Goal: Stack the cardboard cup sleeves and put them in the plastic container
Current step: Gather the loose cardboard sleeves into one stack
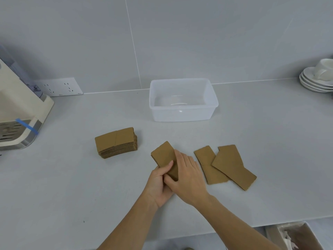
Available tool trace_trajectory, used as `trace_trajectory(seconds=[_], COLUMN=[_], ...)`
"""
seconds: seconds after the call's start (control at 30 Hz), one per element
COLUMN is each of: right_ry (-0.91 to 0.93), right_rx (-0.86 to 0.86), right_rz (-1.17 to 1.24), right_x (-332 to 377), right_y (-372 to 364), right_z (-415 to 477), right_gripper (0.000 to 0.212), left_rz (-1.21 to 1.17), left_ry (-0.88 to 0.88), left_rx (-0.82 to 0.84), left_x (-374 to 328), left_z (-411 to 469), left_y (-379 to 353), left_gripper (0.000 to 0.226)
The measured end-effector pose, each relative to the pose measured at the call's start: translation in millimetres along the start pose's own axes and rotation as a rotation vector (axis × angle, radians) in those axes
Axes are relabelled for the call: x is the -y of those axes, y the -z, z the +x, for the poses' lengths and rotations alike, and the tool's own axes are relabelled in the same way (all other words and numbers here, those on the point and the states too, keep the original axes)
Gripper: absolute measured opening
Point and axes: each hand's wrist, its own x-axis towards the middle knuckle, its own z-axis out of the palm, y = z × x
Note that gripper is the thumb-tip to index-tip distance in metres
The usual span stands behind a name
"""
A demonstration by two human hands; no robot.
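kitchen or café-style drinks counter, pale grey countertop (72, 177) against large grey wall tiles (198, 42); cream coffee machine (16, 105) with metal drip tray at left; stacked white saucers (313, 82) with cup at right; wall socket plate (57, 86) above counter

Grey countertop (72, 186) ran the full width, backed by a grey tiled wall (198, 37) with a white double socket plate (58, 86) low on it at far left. Cream-coloured machine (16, 98) sat at the left edge, metal drip tray (10, 131) at its base, strip of blue tape (27, 126) across the tray's corner. Far right: stack of white saucers (314, 82) with a white cup (325, 69) tipped on top; near right, below the counter edge, an open box (297, 235), contents unclear.
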Motion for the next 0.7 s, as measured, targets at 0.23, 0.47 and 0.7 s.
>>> trace_trajectory(seconds=[0.23, 0.47, 0.7], right_ry=[-0.015, -0.006, 0.001], right_rx=[-0.009, -0.007, -0.056], right_rz=[-0.045, -0.067, 0.009], right_x=[-7.6, -17.1, -31.2], right_y=[0.1, 3.5, 18.1], right_z=[2.2, -0.6, -4.1], right_gripper=[0.068, 0.068, 0.088], left_rz=[-0.029, 0.006, 0.045], left_ry=[-0.008, 0.039, 0.068], left_rx=[-0.005, 0.051, 0.094], left_x=[1.1, 1.6, 4.4], left_z=[4.7, 8.0, 13.5], left_y=[-2.1, -2.4, -9.9], left_gripper=[0.024, 0.027, 0.033])
